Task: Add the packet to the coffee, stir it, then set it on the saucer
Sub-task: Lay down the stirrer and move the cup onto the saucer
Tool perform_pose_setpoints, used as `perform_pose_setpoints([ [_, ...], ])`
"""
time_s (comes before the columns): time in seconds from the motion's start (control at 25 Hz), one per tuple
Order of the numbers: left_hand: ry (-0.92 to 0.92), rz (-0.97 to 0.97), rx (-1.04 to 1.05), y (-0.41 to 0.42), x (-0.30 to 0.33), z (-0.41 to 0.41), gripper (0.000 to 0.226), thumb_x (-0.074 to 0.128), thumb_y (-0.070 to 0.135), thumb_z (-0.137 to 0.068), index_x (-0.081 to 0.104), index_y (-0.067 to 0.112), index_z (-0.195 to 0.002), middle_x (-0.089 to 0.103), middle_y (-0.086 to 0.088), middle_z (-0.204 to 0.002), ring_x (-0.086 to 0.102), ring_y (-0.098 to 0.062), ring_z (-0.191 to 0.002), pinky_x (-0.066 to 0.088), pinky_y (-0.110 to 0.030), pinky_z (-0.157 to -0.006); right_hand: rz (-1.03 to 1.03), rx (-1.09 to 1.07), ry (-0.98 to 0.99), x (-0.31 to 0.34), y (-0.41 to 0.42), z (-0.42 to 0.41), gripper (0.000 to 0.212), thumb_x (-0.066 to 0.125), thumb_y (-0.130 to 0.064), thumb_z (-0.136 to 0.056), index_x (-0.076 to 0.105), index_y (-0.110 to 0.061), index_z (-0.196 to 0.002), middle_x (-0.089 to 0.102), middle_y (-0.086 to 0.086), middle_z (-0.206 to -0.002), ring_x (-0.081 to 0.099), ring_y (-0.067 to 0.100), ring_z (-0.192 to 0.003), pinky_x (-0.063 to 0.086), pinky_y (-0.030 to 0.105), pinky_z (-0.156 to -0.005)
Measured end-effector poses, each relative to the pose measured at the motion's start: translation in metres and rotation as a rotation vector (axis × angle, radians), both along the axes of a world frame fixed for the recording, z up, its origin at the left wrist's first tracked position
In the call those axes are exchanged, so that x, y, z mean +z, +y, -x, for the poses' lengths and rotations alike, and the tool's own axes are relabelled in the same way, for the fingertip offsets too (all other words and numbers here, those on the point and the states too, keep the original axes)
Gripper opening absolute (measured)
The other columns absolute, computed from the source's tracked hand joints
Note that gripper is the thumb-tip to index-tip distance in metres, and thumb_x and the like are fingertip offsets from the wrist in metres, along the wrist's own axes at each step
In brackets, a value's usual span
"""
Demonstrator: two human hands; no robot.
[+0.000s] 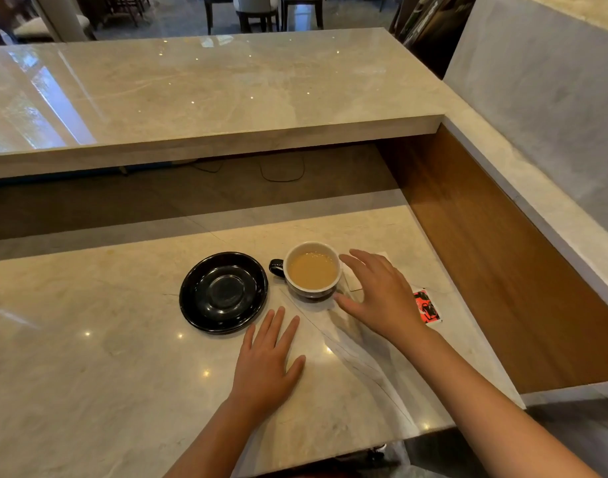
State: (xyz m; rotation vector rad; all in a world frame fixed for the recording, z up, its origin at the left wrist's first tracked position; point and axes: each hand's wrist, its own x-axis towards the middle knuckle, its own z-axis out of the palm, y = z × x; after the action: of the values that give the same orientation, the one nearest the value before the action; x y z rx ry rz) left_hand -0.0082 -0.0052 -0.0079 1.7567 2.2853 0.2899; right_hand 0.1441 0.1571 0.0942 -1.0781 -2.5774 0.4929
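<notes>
A cup (312,270) with a white inside and a dark handle on its left stands on the marble counter, full of light brown coffee. To its left lies an empty black saucer (223,292). A red and black packet (427,307) lies flat to the right, partly behind my right hand. My right hand (378,294) hovers open just right of the cup, fingers spread, not touching it. My left hand (268,360) rests flat on the counter below the saucer and cup, holding nothing. A white paper piece (351,280) shows under my right hand's fingers.
The lower marble counter (89,339) ends at a wooden side wall (502,270) on the right. A raised marble ledge (206,98) runs across behind it, with a dark gap and cables beneath. Chairs stand far back.
</notes>
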Motion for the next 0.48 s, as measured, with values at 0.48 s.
perform_pose_setpoints([
  [0.48,-0.006,-0.014,-0.061,-0.034,-0.001,0.022,0.062,0.021,0.060,-0.092,0.001,0.038,-0.147,-0.004,0.004,-0.157,-0.015,-0.007,-0.140,-0.010,-0.035,-0.114,0.093,0.139,-0.454,-0.011,0.030,0.089,0.097,0.076,-0.045,-0.063,0.018,-0.029,-0.139,0.016,0.009,-0.153,0.017,0.033,-0.135,0.040,0.053,-0.095],
])
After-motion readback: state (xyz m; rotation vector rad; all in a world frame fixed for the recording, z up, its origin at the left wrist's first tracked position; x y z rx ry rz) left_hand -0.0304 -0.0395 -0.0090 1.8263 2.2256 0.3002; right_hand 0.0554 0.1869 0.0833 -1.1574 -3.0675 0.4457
